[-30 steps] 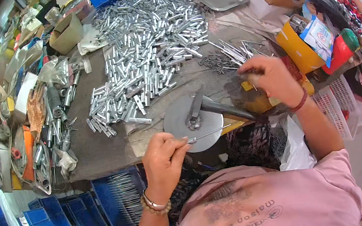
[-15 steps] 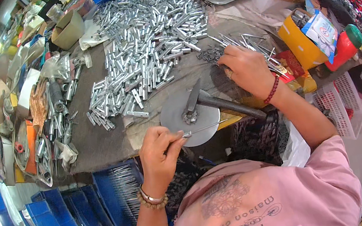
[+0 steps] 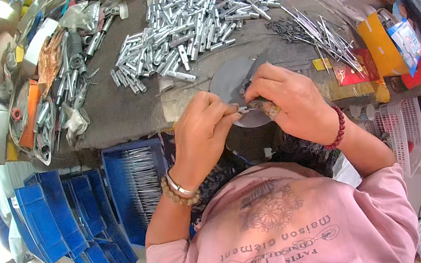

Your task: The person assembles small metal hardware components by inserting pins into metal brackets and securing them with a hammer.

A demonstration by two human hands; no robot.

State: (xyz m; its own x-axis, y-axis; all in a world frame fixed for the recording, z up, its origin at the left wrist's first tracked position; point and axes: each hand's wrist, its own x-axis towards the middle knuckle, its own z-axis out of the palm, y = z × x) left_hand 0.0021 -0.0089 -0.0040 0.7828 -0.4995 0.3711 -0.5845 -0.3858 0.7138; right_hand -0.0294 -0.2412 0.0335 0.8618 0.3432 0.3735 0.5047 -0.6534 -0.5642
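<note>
Small metal piece (image 3: 243, 110): centre of the frame, seen against the round grey plate (image 3: 226, 77) at the near edge of the counter (image 3: 118, 111); much of it hidden by fingers

Left hand (image 3: 202, 133): thumb and forefinger pinching its left end

Right hand (image 3: 294, 102): fingers curled in close at the other side; cannot tell what they pinch

Handling, my judgement: light, stiff, hardly fragile, smooth enough to slip or roll; best gripped by one end, thumb against fingertip

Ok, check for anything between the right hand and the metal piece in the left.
Nothing visible. The right hand is close beside, perhaps touching, the metal piece that the left hand pinches.
</note>
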